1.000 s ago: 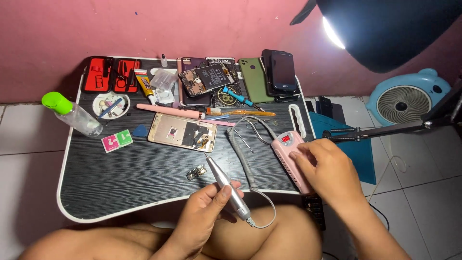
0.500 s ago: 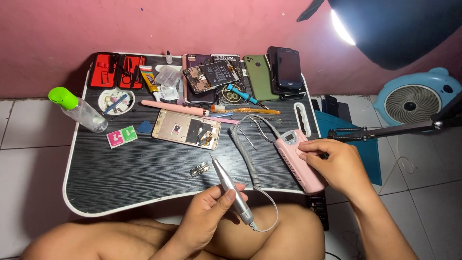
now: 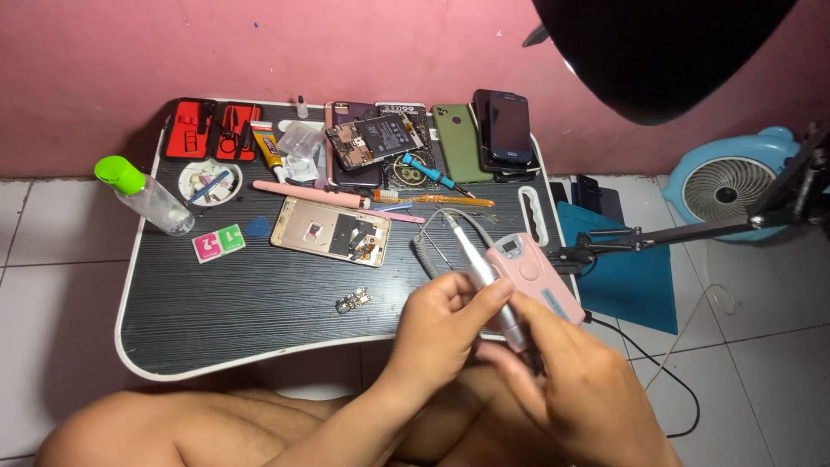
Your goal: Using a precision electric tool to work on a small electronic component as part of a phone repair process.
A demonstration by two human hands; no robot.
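Note:
My left hand (image 3: 437,324) grips the middle of a silver rotary handpiece (image 3: 474,255), thumb across its barrel, with the tip pointing up and away over the black lap table (image 3: 216,311). My right hand (image 3: 575,389) closes around the rear end of the same handpiece, just below my left hand. Right behind both hands lies the pink control box (image 3: 536,272), with its grey coiled cord (image 3: 425,246) beside it. A small loose circuit part (image 3: 353,300) sits on the table to the left of my left hand.
An opened gold phone (image 3: 328,233), a pink stick (image 3: 316,194), a green-capped bottle (image 3: 143,195), a red tool kit (image 3: 212,130), several phones (image 3: 501,125) and a circuit board (image 3: 372,138) crowd the table's back. A lamp arm (image 3: 657,235), blue mat (image 3: 627,281) and fan (image 3: 726,186) stand right.
My right hand left the pink control box and came onto the handpiece's rear end. My left hand carried the handpiece up and right, over the box.

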